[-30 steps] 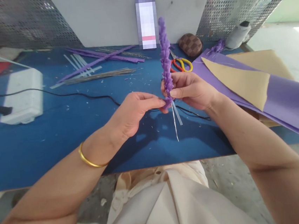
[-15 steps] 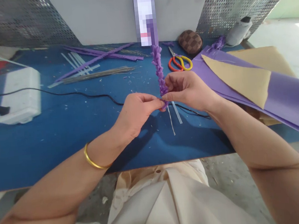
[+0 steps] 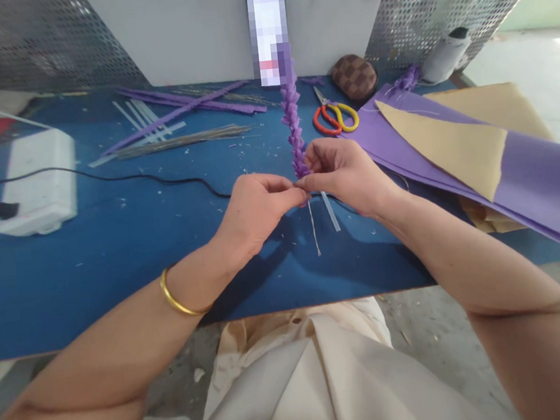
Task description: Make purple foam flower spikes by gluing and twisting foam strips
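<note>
Across your blue-painted workbench (image 3: 93,274), a stack of purple and tan foam sheets (image 3: 453,154) fans out on the right, with orange-and-yellow scissors (image 3: 333,120) just beside it. Your left hand (image 3: 254,206) and right hand (image 3: 346,174) are together, fingertips pinched on the lower end of a ruffled purple foam stem (image 3: 294,126), which stands upright above the bench. A clear plastic strip (image 3: 330,210) and a thin wire (image 3: 313,230) hang below your fingers. You appear to be firming that base, which calls for a steady pinch.
</note>
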`<state>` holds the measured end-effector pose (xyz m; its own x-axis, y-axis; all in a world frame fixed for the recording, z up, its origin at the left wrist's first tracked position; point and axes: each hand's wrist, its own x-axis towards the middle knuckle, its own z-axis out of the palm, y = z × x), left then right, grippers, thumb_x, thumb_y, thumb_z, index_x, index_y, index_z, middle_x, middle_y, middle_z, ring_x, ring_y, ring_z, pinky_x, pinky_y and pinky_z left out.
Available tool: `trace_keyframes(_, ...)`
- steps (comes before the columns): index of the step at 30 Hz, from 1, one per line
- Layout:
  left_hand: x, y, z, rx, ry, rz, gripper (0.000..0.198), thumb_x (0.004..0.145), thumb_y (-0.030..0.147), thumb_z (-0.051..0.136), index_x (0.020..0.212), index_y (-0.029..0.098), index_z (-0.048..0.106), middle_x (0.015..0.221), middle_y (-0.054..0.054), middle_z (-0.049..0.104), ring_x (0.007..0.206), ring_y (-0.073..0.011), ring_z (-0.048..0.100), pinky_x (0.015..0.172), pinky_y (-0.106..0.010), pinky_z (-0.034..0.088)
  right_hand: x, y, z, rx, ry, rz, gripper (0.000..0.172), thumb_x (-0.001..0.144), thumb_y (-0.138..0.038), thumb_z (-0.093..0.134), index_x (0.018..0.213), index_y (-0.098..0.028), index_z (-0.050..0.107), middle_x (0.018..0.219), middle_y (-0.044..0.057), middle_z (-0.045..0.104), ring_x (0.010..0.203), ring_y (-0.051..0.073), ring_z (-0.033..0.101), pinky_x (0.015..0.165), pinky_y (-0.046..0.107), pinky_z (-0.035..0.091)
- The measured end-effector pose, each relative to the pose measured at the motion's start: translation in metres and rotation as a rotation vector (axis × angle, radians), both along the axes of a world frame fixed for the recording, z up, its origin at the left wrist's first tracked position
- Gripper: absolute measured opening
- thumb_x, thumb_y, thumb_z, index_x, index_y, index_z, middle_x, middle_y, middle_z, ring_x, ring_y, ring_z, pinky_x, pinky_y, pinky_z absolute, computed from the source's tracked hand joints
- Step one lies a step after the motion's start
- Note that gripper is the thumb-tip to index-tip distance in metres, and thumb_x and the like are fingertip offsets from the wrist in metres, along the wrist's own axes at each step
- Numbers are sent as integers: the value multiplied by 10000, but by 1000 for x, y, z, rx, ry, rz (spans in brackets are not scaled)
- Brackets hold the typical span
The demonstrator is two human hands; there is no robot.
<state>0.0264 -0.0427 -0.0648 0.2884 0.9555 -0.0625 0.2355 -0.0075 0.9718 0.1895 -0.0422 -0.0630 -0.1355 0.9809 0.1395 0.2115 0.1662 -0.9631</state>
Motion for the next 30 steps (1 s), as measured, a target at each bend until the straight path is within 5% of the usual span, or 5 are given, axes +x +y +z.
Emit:
trace_keyframes(6,-1,4,0,-79,-172,-11,70,666,275,742,618,228,763,708,-22,738,798,-206,658,846,-328,462,8,2,6,-154,259,195,109,756,-187,711,803,-154,618,689,-20,613,644,113,583,641,265,482)
trace_keyframes(12,-4,6,2,-125,-317,-71,117,681,305,760,654,192,773,765,-54,753,842,-218,664,911,-364,451,17,12,0,-206,451,386,248,742,-212,761,956,-142,657,869,23,702,708,127,656,704,274,536)
trace_keyframes(19,-5,5,4,-140,-292,-106,158,697,349,764,668,194,779,779,-63,755,881,-232,664,946,-388,438,17,16,-8,-168,493,426,272,722,-229,799,908,-156,615,816,11,703,657,125,649,674,286,559)
trace_keyframes(30,-7,8,8,-210,-349,-233,101,719,273,716,709,200,785,769,-56,754,864,-236,679,926,-395,464,18,12,4,-125,458,413,242,755,-255,786,826,-144,584,756,-4,649,596,94,599,597,240,507)
